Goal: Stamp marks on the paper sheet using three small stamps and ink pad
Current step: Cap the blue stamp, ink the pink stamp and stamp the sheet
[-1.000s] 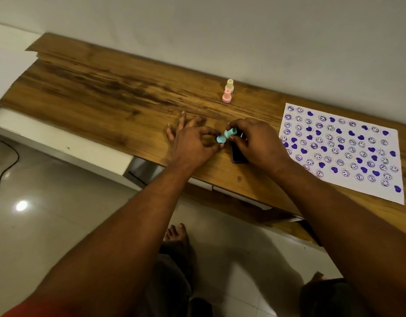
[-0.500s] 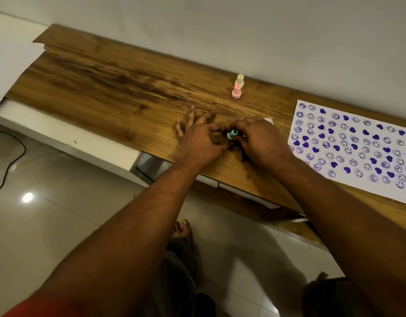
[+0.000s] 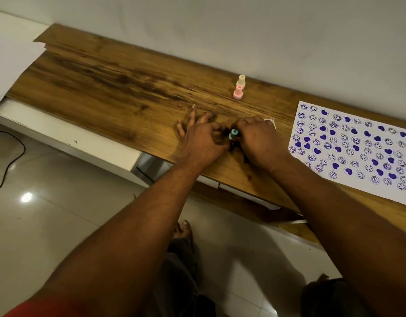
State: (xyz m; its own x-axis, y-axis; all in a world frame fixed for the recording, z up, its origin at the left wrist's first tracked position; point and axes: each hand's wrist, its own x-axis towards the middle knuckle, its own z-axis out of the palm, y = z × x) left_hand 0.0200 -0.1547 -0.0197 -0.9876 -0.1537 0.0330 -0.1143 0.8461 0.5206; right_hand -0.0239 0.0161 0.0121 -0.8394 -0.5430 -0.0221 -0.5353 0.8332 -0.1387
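Observation:
A small teal stamp (image 3: 233, 134) shows between my two hands near the table's front edge. My right hand (image 3: 258, 139) grips it and covers most of the dark ink pad (image 3: 245, 157) beneath. My left hand (image 3: 200, 139) rests beside it, thumb and forefinger curled toward the stamp, other fingers spread on the wood. A pink stamp (image 3: 237, 92) and a cream stamp (image 3: 241, 81) stand upright further back. The white paper sheet (image 3: 355, 147), filled with purple hearts and smiley marks, lies to the right.
The wooden table (image 3: 119, 92) stands against a grey wall. A white ledge (image 3: 67, 143) runs below its front edge. A black cable (image 3: 13, 161) lies on the tiled floor at left. My bare foot (image 3: 182, 232) is under the table.
The teal stamp has gone from held up between both hands to lower down over the ink pad, mostly hidden by my right hand. The camera view shifted slightly left.

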